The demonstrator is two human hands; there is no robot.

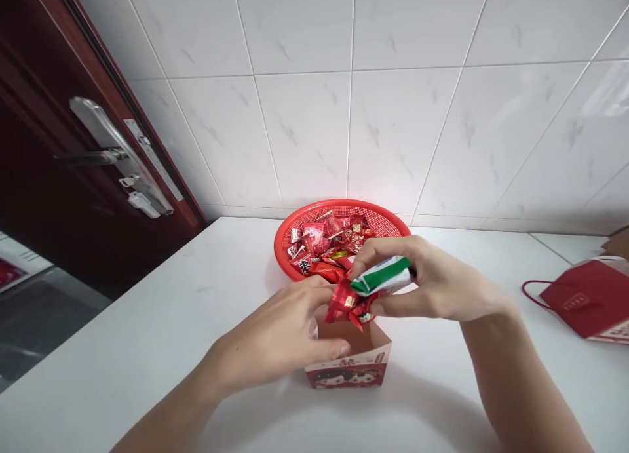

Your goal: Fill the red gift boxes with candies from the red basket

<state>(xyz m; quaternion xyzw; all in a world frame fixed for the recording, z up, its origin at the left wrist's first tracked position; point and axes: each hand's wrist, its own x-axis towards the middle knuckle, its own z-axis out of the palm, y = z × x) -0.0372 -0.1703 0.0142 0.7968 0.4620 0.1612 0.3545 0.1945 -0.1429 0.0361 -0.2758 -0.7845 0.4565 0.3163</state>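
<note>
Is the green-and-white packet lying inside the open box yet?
No, the right hand holds the green-and-white packet up between its fingers, outside the open box.

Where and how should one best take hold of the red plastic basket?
I would grip the red plastic basket by its thick rim, coming from the left: there the rim is exposed, while the left hand and right hand hide parts of it.

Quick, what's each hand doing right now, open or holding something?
Left hand: thumb and fingers apart at the box; grip cannot be told.
Right hand: closed on a green-and-white packet and red-wrapped sweets.
</note>
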